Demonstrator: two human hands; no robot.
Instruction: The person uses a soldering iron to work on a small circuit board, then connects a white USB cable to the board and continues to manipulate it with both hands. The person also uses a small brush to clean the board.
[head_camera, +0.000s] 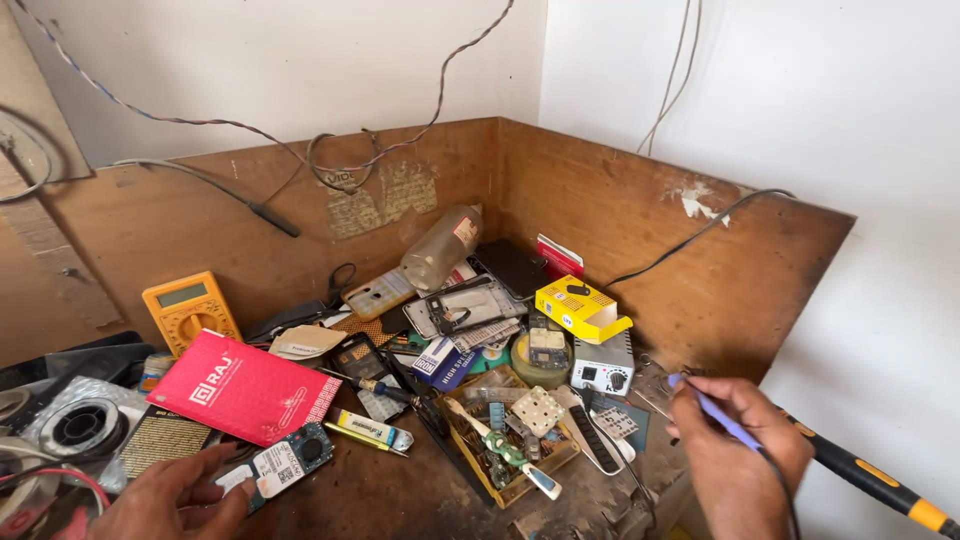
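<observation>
While the right hand (735, 440) pinches a slim purple tool (712, 408), the left hand (175, 497) lies open beside a flat phone (283, 463).

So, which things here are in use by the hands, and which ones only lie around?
In use:
- left hand touching the opened phone
- right hand holding the soldering iron

Lying about:
- yellow multimeter
- red booklet
- yellow box
- plastic bottle
- solder spool
</observation>
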